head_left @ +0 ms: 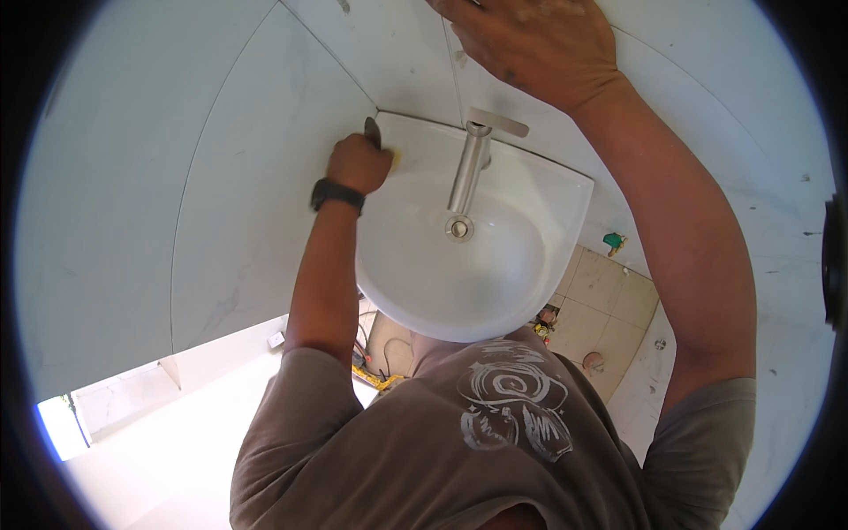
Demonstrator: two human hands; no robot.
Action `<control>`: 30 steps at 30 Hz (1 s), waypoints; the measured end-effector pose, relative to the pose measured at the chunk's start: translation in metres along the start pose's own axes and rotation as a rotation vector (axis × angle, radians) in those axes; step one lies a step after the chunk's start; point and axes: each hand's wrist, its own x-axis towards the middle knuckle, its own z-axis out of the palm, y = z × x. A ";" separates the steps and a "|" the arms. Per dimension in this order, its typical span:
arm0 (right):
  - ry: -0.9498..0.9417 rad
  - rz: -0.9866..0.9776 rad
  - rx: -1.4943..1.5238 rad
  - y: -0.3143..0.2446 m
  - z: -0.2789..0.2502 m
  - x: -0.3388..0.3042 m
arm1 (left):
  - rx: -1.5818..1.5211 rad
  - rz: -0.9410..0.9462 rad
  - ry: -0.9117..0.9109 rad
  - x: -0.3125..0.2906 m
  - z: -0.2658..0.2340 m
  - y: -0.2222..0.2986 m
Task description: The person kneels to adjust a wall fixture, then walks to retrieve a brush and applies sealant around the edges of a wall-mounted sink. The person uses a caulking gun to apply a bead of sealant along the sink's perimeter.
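Note:
My left hand [359, 164] is closed on a dark, flat tool with a rounded end [373, 132], at the back left corner of a white ceramic washbasin [424, 300]. A small yellowish bit [396, 159] shows beside its knuckles; I cannot tell whether it belongs to the tool. Above the basin, my right hand [534, 40] reaches to the tiled wall, its fingers stretched toward the left and partly cut off by the top edge. A brushed metal faucet [465, 172] stands on the basin's back rim, over the round metal drain [459, 229].
Pale marbled wall tiles [238, 168] meet the basin's left and back edges. Right of the basin, a green-capped valve [613, 240] sticks out of the wall. Below lie beige floor tiles [596, 283], yellow and red items [375, 378] with cables, and a floor drain [594, 361].

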 end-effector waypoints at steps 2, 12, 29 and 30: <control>-0.119 -0.014 -0.038 0.001 -0.003 -0.005 | -0.058 -0.002 0.097 -0.006 -0.012 -0.005; -0.076 0.022 0.001 -0.001 -0.002 -0.002 | -0.037 -0.006 -0.018 0.003 0.001 -0.008; -0.090 0.026 -0.040 -0.003 0.005 -0.004 | -0.698 0.041 0.219 -0.009 0.019 0.007; -0.082 0.024 -0.040 -0.003 0.003 -0.004 | -0.707 -0.011 0.001 -0.012 0.023 0.009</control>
